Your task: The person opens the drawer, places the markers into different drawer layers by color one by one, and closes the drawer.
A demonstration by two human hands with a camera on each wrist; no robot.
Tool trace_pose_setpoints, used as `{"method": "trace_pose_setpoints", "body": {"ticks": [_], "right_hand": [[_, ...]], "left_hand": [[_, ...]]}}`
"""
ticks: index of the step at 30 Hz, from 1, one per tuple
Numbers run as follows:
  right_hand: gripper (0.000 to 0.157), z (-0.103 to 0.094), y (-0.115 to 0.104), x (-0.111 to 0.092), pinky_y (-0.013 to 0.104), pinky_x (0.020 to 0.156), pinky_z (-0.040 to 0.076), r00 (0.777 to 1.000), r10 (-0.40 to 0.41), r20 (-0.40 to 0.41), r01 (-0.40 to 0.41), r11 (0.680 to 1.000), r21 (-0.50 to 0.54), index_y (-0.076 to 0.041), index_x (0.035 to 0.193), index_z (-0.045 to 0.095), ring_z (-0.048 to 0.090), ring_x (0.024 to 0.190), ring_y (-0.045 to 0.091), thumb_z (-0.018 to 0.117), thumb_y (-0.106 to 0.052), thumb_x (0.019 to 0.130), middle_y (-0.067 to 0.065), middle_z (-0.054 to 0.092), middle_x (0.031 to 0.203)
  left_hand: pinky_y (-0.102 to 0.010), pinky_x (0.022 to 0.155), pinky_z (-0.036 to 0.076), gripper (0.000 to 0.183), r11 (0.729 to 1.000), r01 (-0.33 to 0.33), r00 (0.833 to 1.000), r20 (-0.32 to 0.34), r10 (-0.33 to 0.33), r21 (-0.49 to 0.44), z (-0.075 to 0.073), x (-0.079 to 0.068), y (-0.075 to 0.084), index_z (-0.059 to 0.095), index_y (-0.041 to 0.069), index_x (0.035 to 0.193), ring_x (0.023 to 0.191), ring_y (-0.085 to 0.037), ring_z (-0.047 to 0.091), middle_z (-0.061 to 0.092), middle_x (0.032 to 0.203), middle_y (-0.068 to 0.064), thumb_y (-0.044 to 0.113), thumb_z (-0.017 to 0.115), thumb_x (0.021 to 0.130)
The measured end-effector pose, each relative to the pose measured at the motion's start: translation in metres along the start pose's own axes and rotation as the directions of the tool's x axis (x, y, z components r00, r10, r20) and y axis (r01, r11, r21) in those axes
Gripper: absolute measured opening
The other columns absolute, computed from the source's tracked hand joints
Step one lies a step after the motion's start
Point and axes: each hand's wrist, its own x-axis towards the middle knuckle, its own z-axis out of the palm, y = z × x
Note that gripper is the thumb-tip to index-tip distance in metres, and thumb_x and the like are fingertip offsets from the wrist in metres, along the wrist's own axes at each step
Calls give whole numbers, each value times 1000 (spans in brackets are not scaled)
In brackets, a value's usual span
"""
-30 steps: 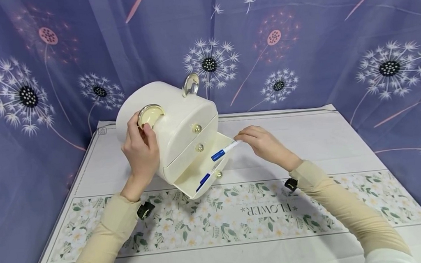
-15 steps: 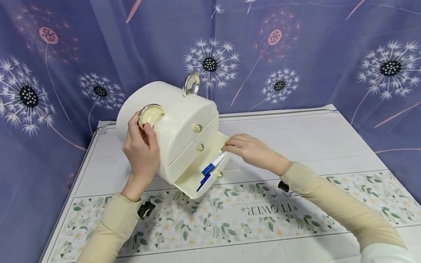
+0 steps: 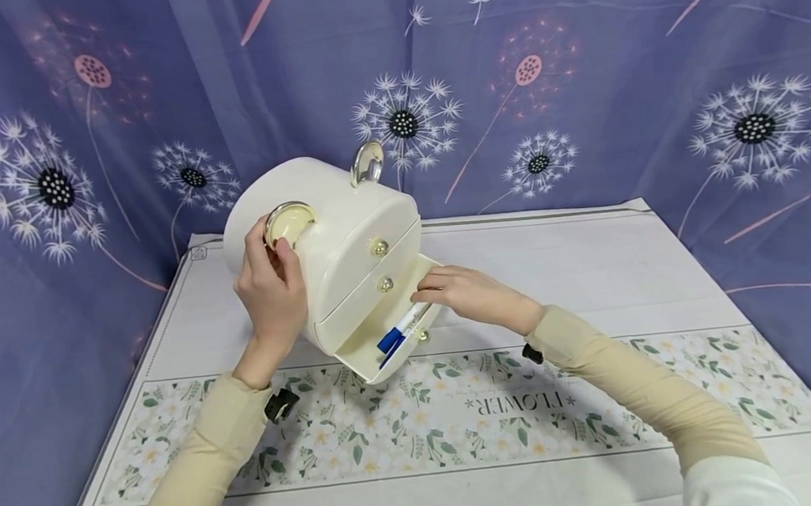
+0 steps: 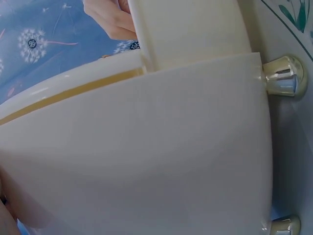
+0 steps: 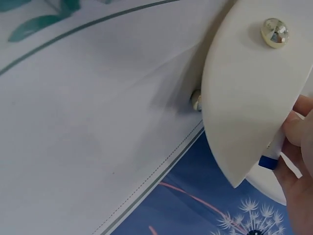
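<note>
A white drawer box (image 3: 332, 191) with round ear-like knobs leans tilted on the table. My left hand (image 3: 272, 299) grips its near ear (image 3: 292, 221), thumb against the ear's front. The lowest drawer (image 3: 359, 344) is pulled out. Over it, my right hand (image 3: 472, 295) pinches a white marker (image 3: 411, 318) with a blue cap; in the right wrist view its blue end (image 5: 268, 162) shows beside the fingers. Another blue-capped pen (image 3: 390, 353) lies in the drawer, partly covered by the marker. The box's white side (image 4: 142, 147) fills most of the left wrist view.
Gold knobs (image 3: 380, 247) sit on the drawer fronts. A second ear (image 3: 368, 163) stands on the box's far side. The white tablecloth (image 3: 557, 265) carries a floral band (image 3: 420, 434). A purple dandelion curtain (image 3: 598, 71) hangs behind.
My right hand has moved left and lower with the marker, bringing it down into the drawer alongside the other pen. The left hand and the box have stayed in place.
</note>
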Motion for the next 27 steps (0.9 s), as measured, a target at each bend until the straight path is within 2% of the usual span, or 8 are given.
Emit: {"method": "trace_pose_setpoints", "body": {"ticks": [6,13,23,27], "right_hand": [[47,-2,0,14,27,96,43,996,13,93,-19,998,63,-14,112,66,58,106,17,55,15,77,2,66,109],[49,-5,0,20,27,91,47,982,66,175,-84,992,98,-17,112,66,59,107,17,56,14,76,2,67,109],[45,3,4,15,26,88,48,991,95,93,-111,976,186,-19,101,70,60,104,15,55,15,75,-2,68,105],[45,6,6,12,27,89,48,993,99,62,-110,972,210,-16,100,70,60,104,16,53,16,74,1,68,105]], "left_hand": [[-43,61,49,30,1000,1,1000,2,-1,-2,-1,1,0,53,1,118,79,-33,64,64,108,-19,14,48,91],[-44,61,49,31,1000,2,1000,3,-2,-5,-1,1,0,53,2,119,80,-33,64,64,109,-19,14,48,91],[-44,60,49,30,1000,1,1000,1,-1,0,-1,1,0,53,2,119,76,-33,64,64,107,-19,14,48,91],[-44,61,49,31,1000,0,1000,0,0,-4,0,0,0,53,2,119,78,-33,64,64,107,-19,14,48,91]]}}
